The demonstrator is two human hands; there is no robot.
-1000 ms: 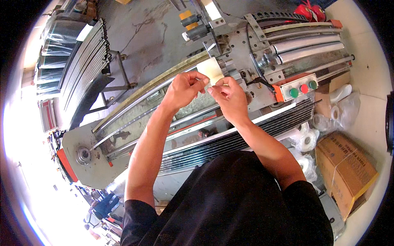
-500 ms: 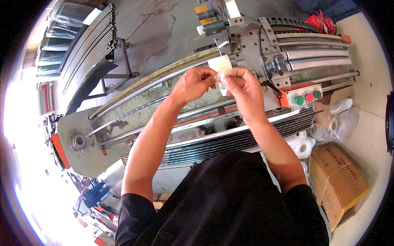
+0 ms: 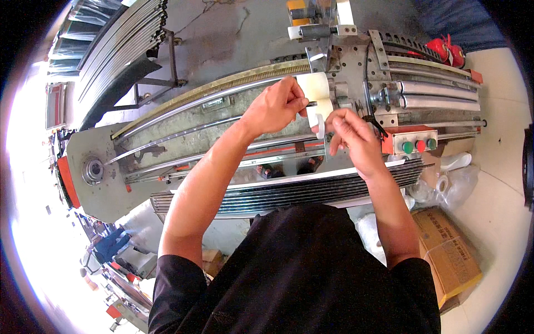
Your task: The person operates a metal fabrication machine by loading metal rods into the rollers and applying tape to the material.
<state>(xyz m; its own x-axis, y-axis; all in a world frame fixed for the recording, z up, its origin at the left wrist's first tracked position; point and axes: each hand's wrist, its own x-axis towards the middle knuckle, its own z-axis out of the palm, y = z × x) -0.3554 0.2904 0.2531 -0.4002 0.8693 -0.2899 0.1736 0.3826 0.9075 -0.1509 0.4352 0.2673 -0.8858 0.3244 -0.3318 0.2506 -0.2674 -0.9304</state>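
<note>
My left hand [image 3: 276, 107] is closed in a pinch, with a small dark thin piece [image 3: 312, 103] showing at its fingertips; its kind is too small to tell. Directly beyond it is a cream-white roll [image 3: 314, 88] on the machine. A white strip [image 3: 319, 124] hangs curled below the roll. My right hand [image 3: 355, 138] is just right of this strip, its fingers loosely apart with nothing visible in them. Whether its fingertips touch the strip is unclear.
A long machine bed [image 3: 222, 108] with rods runs beneath my hands. Black strips [image 3: 311, 186] lie along its near side. At right are a button box [image 3: 411, 139], a cardboard box [image 3: 448, 250] and red extinguishers [image 3: 446, 51]. A rack of long profiles [image 3: 125, 44] stands far left.
My hands have drawn apart from where they met at the strip; the right hand has moved right and its fingers have opened. The dark piece at my left fingertips now shows. The whole view has shifted slightly.
</note>
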